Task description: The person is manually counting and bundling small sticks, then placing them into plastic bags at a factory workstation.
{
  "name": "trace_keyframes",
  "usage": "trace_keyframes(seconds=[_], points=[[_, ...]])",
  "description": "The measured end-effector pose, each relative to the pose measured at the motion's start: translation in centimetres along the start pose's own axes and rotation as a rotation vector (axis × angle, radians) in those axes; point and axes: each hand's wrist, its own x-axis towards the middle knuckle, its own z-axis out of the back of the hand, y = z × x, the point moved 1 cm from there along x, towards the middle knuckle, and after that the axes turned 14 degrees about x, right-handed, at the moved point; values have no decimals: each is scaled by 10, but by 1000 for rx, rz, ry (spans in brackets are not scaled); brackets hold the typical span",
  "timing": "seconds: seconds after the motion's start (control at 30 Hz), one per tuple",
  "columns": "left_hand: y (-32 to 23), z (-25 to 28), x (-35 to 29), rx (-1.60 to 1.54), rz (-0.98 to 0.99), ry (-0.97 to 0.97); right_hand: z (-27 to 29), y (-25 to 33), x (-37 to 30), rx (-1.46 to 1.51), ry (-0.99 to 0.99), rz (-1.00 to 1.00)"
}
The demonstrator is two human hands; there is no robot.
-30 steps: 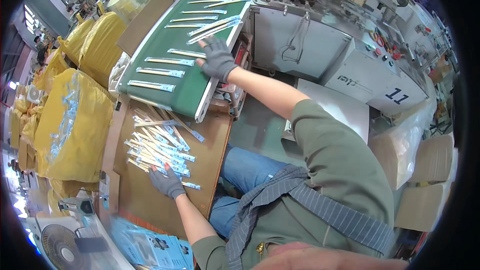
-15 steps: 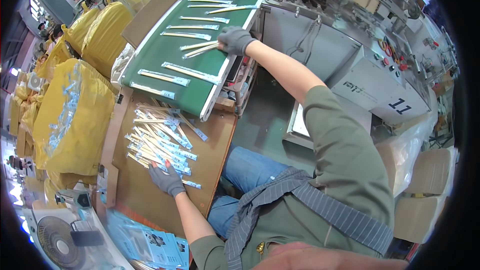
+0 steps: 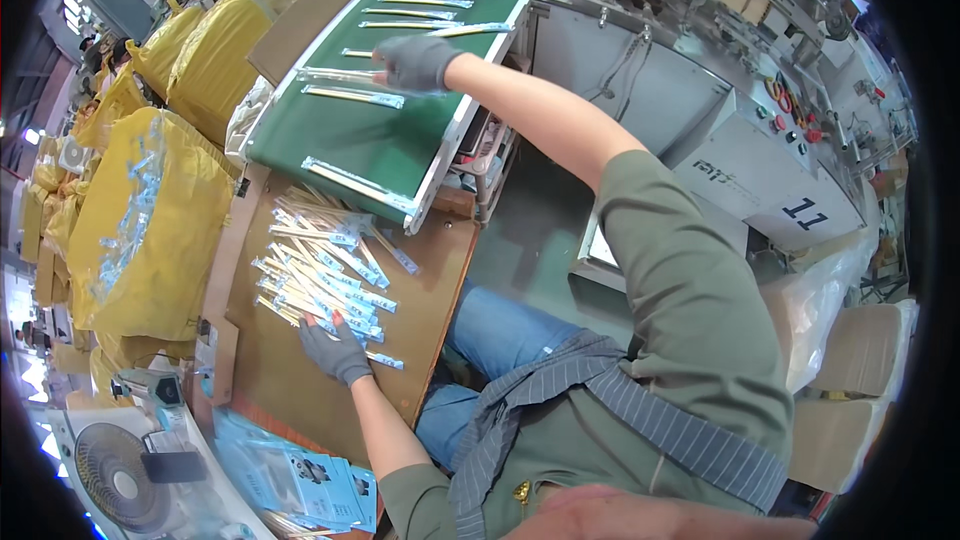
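My right hand point(image 3: 416, 63), in a grey glove with bare fingertips, reaches over the green conveyor belt point(image 3: 365, 140). Its fingers are closed at the end of wrapped chopsticks point(image 3: 345, 74), which are blurred by motion; the palm side is hidden. More thin clear packs with blue printing lie across the belt, among them one long pack point(image 3: 358, 183) near its close end. On the brown board below, my left hand point(image 3: 337, 350), gloved alike, rests with fingers spread against the near side of a heaped pile of wrapped chopsticks point(image 3: 320, 270).
Yellow sacks point(image 3: 150, 230) stand along the left, one holding blue-printed packs. A fan point(image 3: 122, 475) and blue printed bags point(image 3: 310, 485) are at the lower left. A machine cabinet point(image 3: 720, 150) with buttons flanks the belt on the right.
My right hand has moved left across the belt, toward farther packs. Several packs near the belt's close end are gone from where they lay. My left hand has barely moved.
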Motion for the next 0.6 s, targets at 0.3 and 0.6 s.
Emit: trace_keyframes(seconds=[0.3, 0.6], points=[[0, -6, 4, -34, -27, -53, 23, -97, -35, -396, 51, -395], [-5, 1, 4, -79, -46, -71, 6, -59, -3, -290, -40, -28]])
